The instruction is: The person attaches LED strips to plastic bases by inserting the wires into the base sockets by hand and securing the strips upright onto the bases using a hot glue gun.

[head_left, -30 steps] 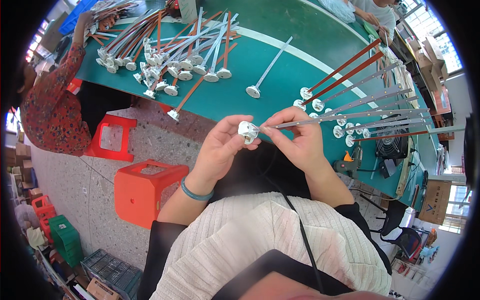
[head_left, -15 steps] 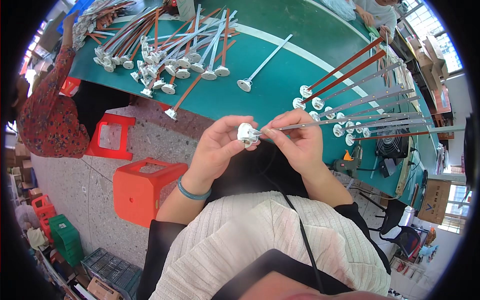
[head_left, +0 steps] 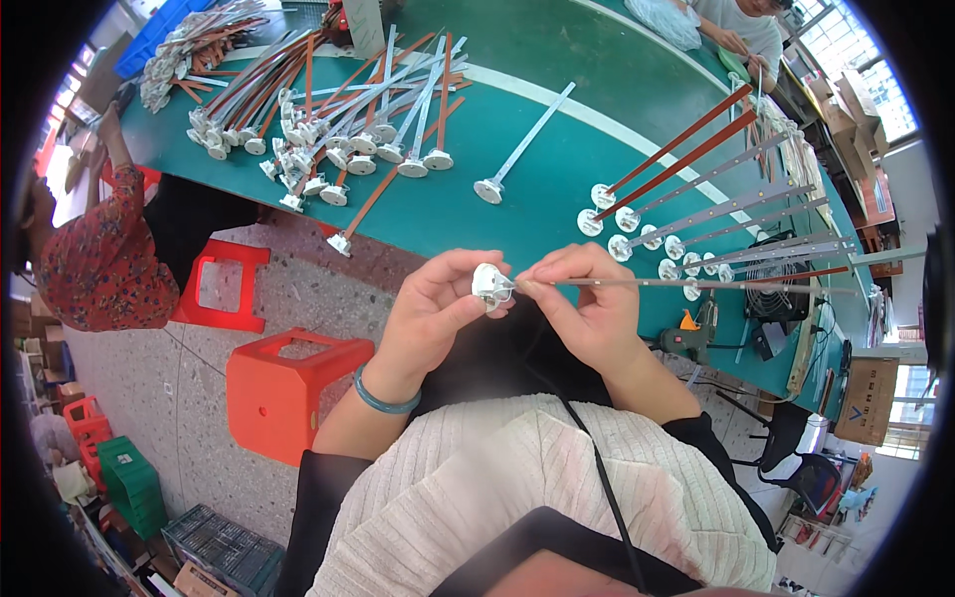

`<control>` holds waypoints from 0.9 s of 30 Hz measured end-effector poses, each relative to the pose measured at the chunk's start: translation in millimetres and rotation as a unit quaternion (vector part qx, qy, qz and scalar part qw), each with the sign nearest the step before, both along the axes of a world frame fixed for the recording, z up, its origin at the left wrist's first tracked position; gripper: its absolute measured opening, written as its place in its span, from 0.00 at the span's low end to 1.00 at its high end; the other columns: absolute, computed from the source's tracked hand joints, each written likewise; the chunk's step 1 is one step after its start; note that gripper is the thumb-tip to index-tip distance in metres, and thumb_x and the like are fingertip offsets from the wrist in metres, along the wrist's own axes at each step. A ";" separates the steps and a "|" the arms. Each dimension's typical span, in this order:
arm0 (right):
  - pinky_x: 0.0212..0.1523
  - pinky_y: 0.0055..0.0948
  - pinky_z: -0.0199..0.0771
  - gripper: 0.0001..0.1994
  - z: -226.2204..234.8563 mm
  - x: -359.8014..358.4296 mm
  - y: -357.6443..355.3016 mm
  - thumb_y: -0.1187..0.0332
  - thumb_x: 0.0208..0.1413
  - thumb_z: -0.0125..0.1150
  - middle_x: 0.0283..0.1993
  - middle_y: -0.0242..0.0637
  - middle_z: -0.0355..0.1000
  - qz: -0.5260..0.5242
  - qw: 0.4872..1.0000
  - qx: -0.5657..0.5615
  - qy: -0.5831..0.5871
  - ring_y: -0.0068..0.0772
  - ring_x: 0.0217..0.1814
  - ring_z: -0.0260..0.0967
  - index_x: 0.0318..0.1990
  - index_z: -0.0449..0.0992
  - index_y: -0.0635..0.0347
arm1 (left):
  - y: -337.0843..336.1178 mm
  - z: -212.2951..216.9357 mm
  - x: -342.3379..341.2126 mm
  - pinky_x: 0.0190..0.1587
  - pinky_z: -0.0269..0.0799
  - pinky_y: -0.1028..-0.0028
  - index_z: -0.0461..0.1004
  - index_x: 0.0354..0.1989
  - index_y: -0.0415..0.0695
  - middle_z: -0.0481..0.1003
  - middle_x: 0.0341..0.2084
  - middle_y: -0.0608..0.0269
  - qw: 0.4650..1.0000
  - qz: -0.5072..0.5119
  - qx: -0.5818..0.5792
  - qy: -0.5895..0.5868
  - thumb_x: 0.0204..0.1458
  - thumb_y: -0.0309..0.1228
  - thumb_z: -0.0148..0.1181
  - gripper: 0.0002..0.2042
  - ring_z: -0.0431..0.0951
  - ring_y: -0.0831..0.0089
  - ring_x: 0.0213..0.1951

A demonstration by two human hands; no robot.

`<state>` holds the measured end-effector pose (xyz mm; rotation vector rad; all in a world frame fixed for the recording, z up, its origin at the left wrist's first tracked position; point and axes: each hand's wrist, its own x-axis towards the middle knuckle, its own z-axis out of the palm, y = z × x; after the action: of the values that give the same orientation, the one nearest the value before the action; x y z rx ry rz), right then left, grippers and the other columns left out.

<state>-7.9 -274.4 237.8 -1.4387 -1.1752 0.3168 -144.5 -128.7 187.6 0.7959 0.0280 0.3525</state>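
My left hand (head_left: 426, 310) pinches a small round white plastic cap (head_left: 486, 282) between thumb and fingers. From the right, my right hand (head_left: 594, 310) grips a narrow metal light strip (head_left: 686, 285) near its end, close to thin wires at the cap. Whether strip and cap are joined is too small to tell. Both hands are in front of my body, just off the table's near edge. On the green table (head_left: 537, 229) ahead lies a single strip with a white cap (head_left: 488, 190). To the right, several capped strips (head_left: 619, 247) are laid out in a group.
A heap of capped strips (head_left: 338, 149) covers the table's far left. A glue gun (head_left: 691, 338) and a black fan (head_left: 776, 294) sit on the right. Red stools (head_left: 274, 398) stand at left. One person (head_left: 99, 249) is at left, another (head_left: 746, 30) across the table.
The strip in my right hand has tilted down at its far end and lies nearly level. Both hands keep their hold, slightly lower in the picture. The person at left has shifted an arm.
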 end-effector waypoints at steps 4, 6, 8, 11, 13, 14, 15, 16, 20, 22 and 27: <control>0.41 0.27 0.78 0.09 -3.8 -2.2 9.0 0.86 0.51 0.62 0.35 0.42 0.75 -0.010 1.000 -0.026 0.004 0.32 0.39 0.77 0.36 0.71 0.65 | 3.3 -4.2 -3.4 0.47 0.77 0.70 0.70 0.55 0.34 0.76 0.44 0.55 0.999 0.023 0.018 0.030 0.54 0.21 0.61 0.19 0.79 0.67 0.43; 0.40 0.27 0.77 0.09 -8.2 -3.0 14.1 0.85 0.51 0.62 0.35 0.41 0.75 -0.008 1.000 -0.016 -0.018 0.31 0.37 0.76 0.36 0.71 0.65 | 4.5 -1.9 -1.9 0.46 0.77 0.70 0.70 0.55 0.34 0.77 0.43 0.55 0.999 0.033 0.013 0.034 0.54 0.21 0.61 0.19 0.80 0.67 0.42; 0.38 0.26 0.76 0.09 -10.4 -2.4 18.7 0.85 0.51 0.63 0.34 0.41 0.75 -0.019 1.000 0.007 0.019 0.30 0.36 0.76 0.35 0.72 0.64 | 6.4 1.0 -0.9 0.46 0.78 0.71 0.71 0.54 0.34 0.77 0.42 0.54 0.998 0.042 0.015 0.035 0.53 0.21 0.62 0.19 0.80 0.67 0.41; 0.37 0.25 0.75 0.07 -7.6 2.3 10.2 0.83 0.52 0.64 0.34 0.40 0.75 -0.037 0.999 -0.003 -0.013 0.29 0.36 0.75 0.36 0.73 0.63 | 0.1 -0.2 6.2 0.44 0.77 0.70 0.70 0.54 0.33 0.77 0.42 0.54 0.998 0.027 0.044 0.033 0.54 0.22 0.62 0.19 0.80 0.67 0.40; 0.37 0.26 0.76 0.05 -0.9 2.0 6.1 0.78 0.55 0.63 0.34 0.39 0.75 -0.055 0.996 -0.060 -0.032 0.28 0.37 0.76 0.36 0.73 0.61 | -3.7 -8.9 11.1 0.42 0.76 0.70 0.70 0.53 0.32 0.77 0.41 0.53 0.993 0.051 0.054 0.092 0.54 0.24 0.62 0.18 0.80 0.67 0.39; 0.37 0.28 0.77 0.04 -10.2 1.6 8.6 0.73 0.57 0.63 0.34 0.38 0.76 -0.035 0.997 -0.054 0.041 0.27 0.37 0.77 0.37 0.74 0.61 | -3.2 -12.2 11.2 0.40 0.75 0.71 0.70 0.52 0.31 0.77 0.40 0.53 0.991 0.067 0.055 0.098 0.54 0.26 0.62 0.18 0.79 0.67 0.38; 0.37 0.28 0.77 0.06 -14.6 0.7 12.0 0.71 0.58 0.63 0.36 0.39 0.76 -0.029 0.995 -0.085 0.040 0.28 0.38 0.78 0.40 0.74 0.62 | -2.6 -11.7 9.3 0.40 0.75 0.71 0.70 0.50 0.31 0.77 0.39 0.53 0.988 0.087 0.050 0.114 0.53 0.26 0.62 0.17 0.79 0.67 0.38; 0.39 0.29 0.77 0.08 -0.4 -2.5 15.0 0.70 0.58 0.63 0.39 0.39 0.76 0.032 0.990 -0.083 0.111 0.27 0.37 0.77 0.43 0.75 0.63 | 3.9 -14.3 2.9 0.39 0.75 0.72 0.69 0.50 0.32 0.76 0.38 0.55 0.989 0.090 0.049 0.105 0.54 0.25 0.60 0.17 0.78 0.67 0.37; 0.42 0.30 0.76 0.14 38.2 20.4 -49.9 0.70 0.56 0.64 0.42 0.39 0.75 -0.110 0.993 -0.017 -0.039 0.26 0.38 0.76 0.49 0.75 0.59 | 38.2 -20.5 -10.1 0.39 0.74 0.76 0.63 0.57 0.36 0.72 0.42 0.56 0.988 0.144 -0.042 0.036 0.58 0.28 0.56 0.19 0.74 0.71 0.41; 0.43 0.30 0.75 0.28 72.9 49.5 -121.5 0.71 0.55 0.66 0.43 0.41 0.75 -0.334 0.917 -0.058 -0.208 0.28 0.40 0.75 0.63 0.64 0.55 | 86.0 -50.0 -5.6 0.46 0.73 0.73 0.61 0.63 0.36 0.71 0.50 0.53 0.989 0.140 -0.043 -0.010 0.62 0.32 0.53 0.22 0.75 0.68 0.44; 0.43 0.34 0.74 0.14 188.7 118.9 -274.5 0.67 0.63 0.54 0.41 0.43 0.75 -0.489 0.680 0.543 0.058 0.33 0.34 0.72 0.52 0.67 0.61 | 161.7 -36.7 -5.4 0.44 0.74 0.61 0.74 0.50 0.38 0.76 0.44 0.51 0.903 0.315 0.271 0.106 0.63 0.33 0.53 0.13 0.77 0.58 0.40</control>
<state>111.0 -548.9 426.5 -0.7190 -0.1715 -0.9191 -149.9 33.0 150.9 1.3753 0.4161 0.9114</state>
